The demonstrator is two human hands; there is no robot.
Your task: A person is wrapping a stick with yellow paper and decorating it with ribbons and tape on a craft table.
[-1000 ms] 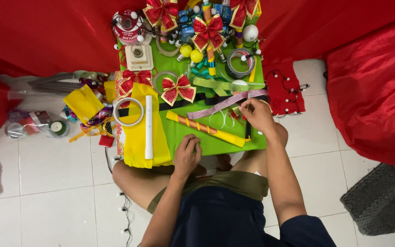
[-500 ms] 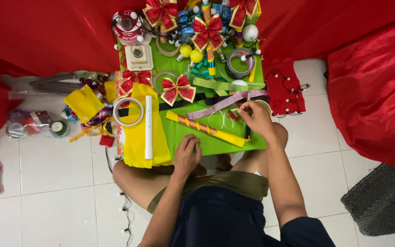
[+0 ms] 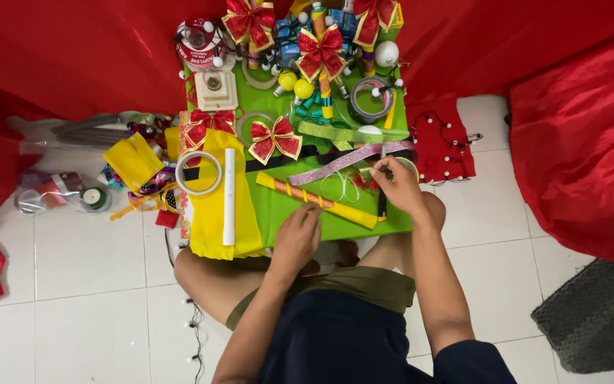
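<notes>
Left hand (image 3: 297, 238) lies palm-down, fingers loosely curled, on the green board (image 3: 286, 206) just below the yellow roll with red stripes (image 3: 318, 200), seemingly steadying it; holds nothing. Right hand (image 3: 397, 186) pinches closed on the near end of the pink glitter ribbon (image 3: 346, 161); ribbon runs up-left from the fingertips, above the roll.

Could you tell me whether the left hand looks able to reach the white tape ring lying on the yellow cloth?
Probably yes. The left hand rests on the green mat's near edge, and the white tape ring lies exposed further left, with only a flat white tube between them.
</notes>
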